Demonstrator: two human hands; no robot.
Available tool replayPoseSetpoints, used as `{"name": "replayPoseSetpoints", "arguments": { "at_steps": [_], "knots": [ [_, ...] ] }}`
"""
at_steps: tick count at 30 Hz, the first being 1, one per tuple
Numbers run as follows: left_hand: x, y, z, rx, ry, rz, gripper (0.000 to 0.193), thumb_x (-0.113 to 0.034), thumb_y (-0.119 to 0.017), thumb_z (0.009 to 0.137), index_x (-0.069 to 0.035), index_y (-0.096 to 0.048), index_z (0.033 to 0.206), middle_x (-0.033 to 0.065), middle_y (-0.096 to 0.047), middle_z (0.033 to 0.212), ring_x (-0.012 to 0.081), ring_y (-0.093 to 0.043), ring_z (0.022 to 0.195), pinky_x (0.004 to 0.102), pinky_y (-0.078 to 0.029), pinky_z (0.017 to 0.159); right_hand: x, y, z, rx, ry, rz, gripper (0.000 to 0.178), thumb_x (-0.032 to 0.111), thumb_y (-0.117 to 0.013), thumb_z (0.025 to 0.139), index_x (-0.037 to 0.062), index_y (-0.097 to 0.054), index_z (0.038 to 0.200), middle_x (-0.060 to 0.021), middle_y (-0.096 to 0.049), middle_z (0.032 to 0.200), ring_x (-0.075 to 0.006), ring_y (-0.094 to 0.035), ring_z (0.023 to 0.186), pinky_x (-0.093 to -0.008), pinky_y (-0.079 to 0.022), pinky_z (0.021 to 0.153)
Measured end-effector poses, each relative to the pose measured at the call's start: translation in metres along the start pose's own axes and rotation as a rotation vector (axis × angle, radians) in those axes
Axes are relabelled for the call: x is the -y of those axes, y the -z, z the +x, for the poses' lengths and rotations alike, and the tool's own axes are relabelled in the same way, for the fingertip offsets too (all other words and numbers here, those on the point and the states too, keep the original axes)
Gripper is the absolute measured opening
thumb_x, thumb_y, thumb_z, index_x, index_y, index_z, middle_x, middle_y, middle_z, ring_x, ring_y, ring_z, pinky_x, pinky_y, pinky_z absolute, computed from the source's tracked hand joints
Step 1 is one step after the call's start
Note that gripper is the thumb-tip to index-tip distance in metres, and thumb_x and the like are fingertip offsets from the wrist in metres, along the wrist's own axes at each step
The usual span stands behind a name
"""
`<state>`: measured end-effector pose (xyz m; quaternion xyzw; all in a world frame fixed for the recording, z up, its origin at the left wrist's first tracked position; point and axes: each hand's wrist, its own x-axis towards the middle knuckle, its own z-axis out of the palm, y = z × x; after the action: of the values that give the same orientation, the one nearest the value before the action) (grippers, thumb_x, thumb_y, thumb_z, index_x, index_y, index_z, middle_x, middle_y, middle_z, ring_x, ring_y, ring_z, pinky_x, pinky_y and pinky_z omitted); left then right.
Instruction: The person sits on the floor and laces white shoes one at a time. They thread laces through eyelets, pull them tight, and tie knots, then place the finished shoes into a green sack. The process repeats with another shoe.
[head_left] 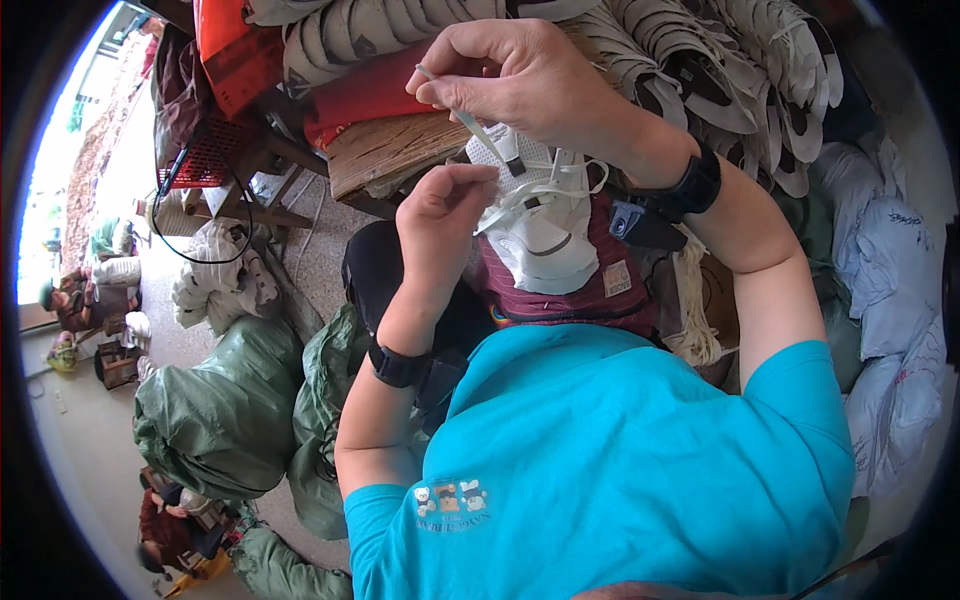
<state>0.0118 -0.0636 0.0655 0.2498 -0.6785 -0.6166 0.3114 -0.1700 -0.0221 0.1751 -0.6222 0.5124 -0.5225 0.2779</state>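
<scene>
A white shoe upper with loose white laces lies on a maroon striped cloth over my lap. Above it my right hand is raised, thumb and forefinger pinching a pale, flat shoelace. That lace slants down toward the upper, near a small dark patch. At the upper's left edge my left hand is closed in a pinch. What sits between its fingertips, if anything, is too small to make out.
Beyond my hands a wooden bench bears stacked shoe uppers and red cloth. More nested uppers fill the far right. Green sacks stand at left, white sacks at right. A cord bundle hangs beside my lap. Other people sit farther left.
</scene>
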Motion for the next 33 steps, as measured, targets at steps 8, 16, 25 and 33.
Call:
{"name": "replayPoseSetpoints", "arguments": {
  "at_steps": [8,16,25,33],
  "knots": [
    [0.005,-0.017,0.011,-0.173,-0.276,0.496,0.021,-0.004,-0.074,0.081,-0.008,-0.067,0.1,0.0034,-0.073,0.089,0.0251,-0.065,0.085,0.0394,-0.047,0.088,-0.004,-0.002,-0.004,-0.039,0.072,-0.022,0.012,0.007,-0.067,0.099,-0.0006,-0.071,0.107,-0.0051,-0.073,0.104,-0.011,-0.069,0.1,-0.0261,-0.057,0.092],
    [0.006,-0.021,0.013,-0.102,-0.269,0.577,0.026,-0.003,-0.073,0.084,-0.007,-0.061,0.106,0.0016,-0.073,0.088,0.0214,-0.067,0.086,0.0384,-0.044,0.088,-0.015,0.002,-0.003,-0.159,0.151,0.031,0.015,0.013,-0.075,0.093,0.0022,-0.076,0.104,-0.0063,-0.077,0.091,-0.0091,-0.071,0.083,-0.0242,-0.057,0.075],
    [0.009,-0.02,0.014,-0.096,-0.298,0.609,0.025,-0.002,-0.073,0.084,-0.006,-0.06,0.104,0.0028,-0.072,0.087,0.0218,-0.068,0.084,0.0387,-0.044,0.087,-0.013,0.01,-0.006,-0.127,0.122,0.223,0.017,0.014,-0.063,0.102,-0.0014,-0.069,0.109,-0.0029,-0.07,0.094,-0.0077,-0.065,0.082,-0.0213,-0.053,0.072],
    [0.01,-0.03,0.02,-0.11,-0.372,0.613,0.027,-0.001,-0.074,0.083,-0.006,-0.06,0.105,0.0052,-0.071,0.088,0.0226,-0.068,0.082,0.0373,-0.048,0.082,-0.026,0.008,-0.006,-0.154,0.013,0.007,0.025,0.018,-0.076,0.092,0.0019,-0.071,0.111,-0.0065,-0.074,0.096,-0.013,-0.069,0.083,-0.0288,-0.056,0.076]
  ]
}}
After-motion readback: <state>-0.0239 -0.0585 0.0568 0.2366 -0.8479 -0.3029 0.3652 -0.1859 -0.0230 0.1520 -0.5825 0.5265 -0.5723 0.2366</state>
